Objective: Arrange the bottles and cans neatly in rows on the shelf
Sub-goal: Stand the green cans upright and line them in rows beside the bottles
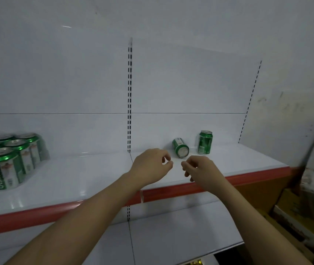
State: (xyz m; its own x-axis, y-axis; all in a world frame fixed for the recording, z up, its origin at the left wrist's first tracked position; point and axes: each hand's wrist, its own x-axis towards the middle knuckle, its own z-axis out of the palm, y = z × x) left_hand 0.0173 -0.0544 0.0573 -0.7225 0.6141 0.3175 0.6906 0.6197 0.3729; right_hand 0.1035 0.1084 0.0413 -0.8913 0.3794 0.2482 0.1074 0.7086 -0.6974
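Note:
A white shelf [87,180] with a red front lip runs across the view. One green can [180,147] lies on its side on the right half, its end facing me. A second green can [205,142] stands upright just right of it. At the far left stands a group of several green and white cans [8,159] in rows. My left hand [149,165] hovers over the shelf in front of the fallen can, fingers loosely curled, holding nothing. My right hand [200,169] hangs just right of it, also loosely curled, with nothing in it.
The white back panel [181,88] with slotted uprights rises behind the shelf. A lower white shelf [171,236] lies below. Cardboard boxes and clutter [295,211] sit at the right, past the shelf's end.

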